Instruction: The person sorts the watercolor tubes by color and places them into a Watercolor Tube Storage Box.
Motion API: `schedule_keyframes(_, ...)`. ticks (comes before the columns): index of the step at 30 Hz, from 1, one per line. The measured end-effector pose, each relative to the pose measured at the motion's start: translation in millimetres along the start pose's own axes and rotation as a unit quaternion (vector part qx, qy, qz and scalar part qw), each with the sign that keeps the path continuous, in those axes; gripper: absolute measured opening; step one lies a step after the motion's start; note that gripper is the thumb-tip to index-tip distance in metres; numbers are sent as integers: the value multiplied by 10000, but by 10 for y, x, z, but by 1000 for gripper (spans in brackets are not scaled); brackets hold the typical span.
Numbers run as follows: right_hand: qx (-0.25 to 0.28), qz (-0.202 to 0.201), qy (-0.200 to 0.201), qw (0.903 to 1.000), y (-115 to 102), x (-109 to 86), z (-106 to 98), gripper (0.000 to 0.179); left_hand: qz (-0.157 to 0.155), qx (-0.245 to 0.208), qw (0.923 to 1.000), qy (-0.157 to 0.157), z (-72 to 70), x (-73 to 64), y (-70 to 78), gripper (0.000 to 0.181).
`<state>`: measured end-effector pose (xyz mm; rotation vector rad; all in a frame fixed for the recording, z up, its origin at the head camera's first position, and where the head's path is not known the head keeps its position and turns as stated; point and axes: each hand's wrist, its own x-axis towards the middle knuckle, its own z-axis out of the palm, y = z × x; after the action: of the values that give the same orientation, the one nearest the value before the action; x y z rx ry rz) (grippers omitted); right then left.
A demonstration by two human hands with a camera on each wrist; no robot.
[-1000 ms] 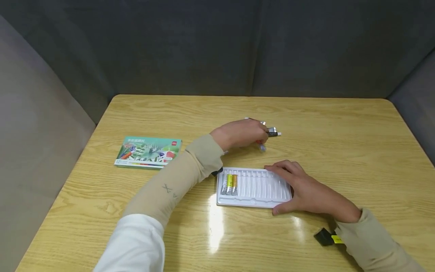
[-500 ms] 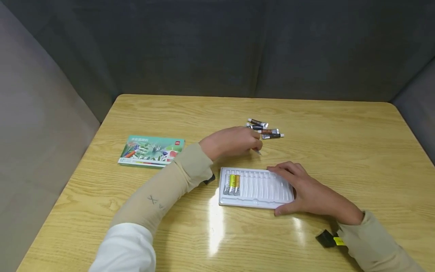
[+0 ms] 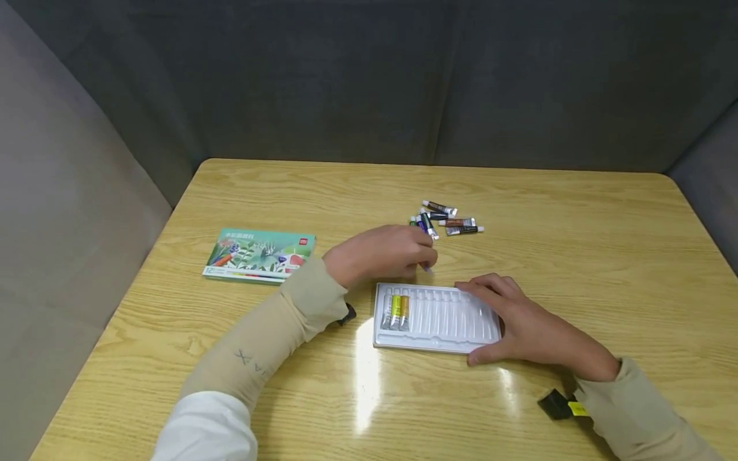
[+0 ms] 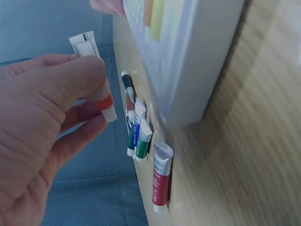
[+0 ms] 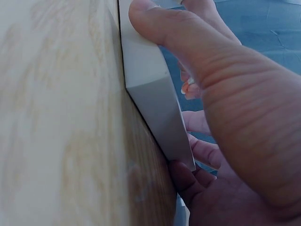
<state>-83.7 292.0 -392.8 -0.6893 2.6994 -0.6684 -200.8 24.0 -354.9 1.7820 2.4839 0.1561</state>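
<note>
My left hand (image 3: 383,251) pinches a paint tube (image 4: 107,104) with an orange-red band and a white cap. It is above the table, just behind the left part of a white plastic tray (image 3: 452,314). My right hand (image 3: 516,323) grips the tray's right end, thumb on the near side and fingers on the far side. A yellow tube (image 3: 396,310), an ochre tube (image 3: 405,312) and a pale tube (image 3: 387,314) lie in the leftmost slots. In the left wrist view, a crimson tube (image 4: 161,186) and a green tube (image 4: 144,141) lie on the table.
Several dark paint tubes (image 3: 460,223) lie loosely piled behind the tray. A green illustrated paint box (image 3: 256,256) lies flat at the left. The wooden table (image 3: 323,410) ends at a dark curtain (image 3: 369,83) at the back.
My left hand has moved left and nearer to me with the orange-red tube, uncovering more of the tube pile. The right hand keeps its grip on the tray.
</note>
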Motion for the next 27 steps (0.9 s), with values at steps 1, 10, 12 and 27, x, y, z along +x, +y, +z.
schedule_keyframes(1,4,3,1,10000,0,0,0,112,19,-12,10000,16,-1,-11,10,22)
schedule_keyframes(10,-58,-48,54,10000,9,-7,13,110,124,149,9998,92,24,-108,139,18)
schedule_keyframes(12,-78,-67,62,9999,14,-6,19,110,164,234,9996,67,32,-137,173,17)
schedule_keyframes(27,-152,-90,97,9998,13,-7,17,109,318,500,9980,-201,65,-271,371,18)
